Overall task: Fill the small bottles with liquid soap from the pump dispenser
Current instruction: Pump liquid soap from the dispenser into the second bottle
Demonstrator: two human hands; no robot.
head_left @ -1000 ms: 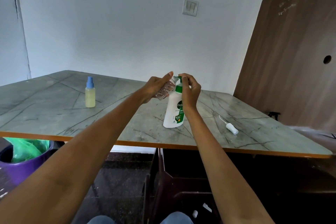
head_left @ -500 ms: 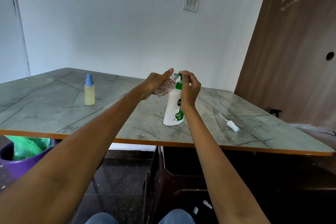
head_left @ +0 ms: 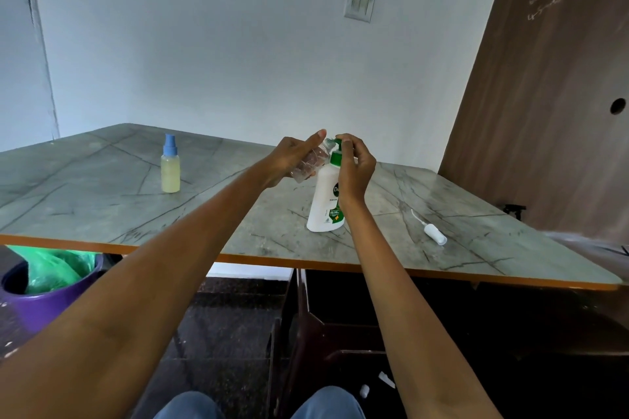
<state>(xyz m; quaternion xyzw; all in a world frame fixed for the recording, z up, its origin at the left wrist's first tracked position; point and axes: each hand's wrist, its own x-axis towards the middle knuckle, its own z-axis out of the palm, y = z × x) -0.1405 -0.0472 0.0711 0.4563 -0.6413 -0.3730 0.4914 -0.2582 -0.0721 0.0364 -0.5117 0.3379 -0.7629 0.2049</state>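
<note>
A white pump dispenser (head_left: 325, 204) with a green pump head stands on the marble table (head_left: 102, 211). My left hand (head_left: 292, 155) holds a small clear bottle (head_left: 311, 163), tilted with its mouth up against the pump's spout. My right hand (head_left: 355, 168) rests over the green pump head, fingers curled on it. A second small bottle (head_left: 170, 170), with yellowish liquid and a blue spray cap, stands to the left. A white spray cap with its tube (head_left: 433, 232) lies on the table to the right.
A purple bin with a green bag (head_left: 44, 286) sits below the table's left edge. A brown wooden door (head_left: 551, 95) stands at the right. Dark furniture lies under the table, and my knees show at the bottom.
Both hands stay on the clear bottle and the pump head. The view has shifted slightly; nothing else has visibly moved.
</note>
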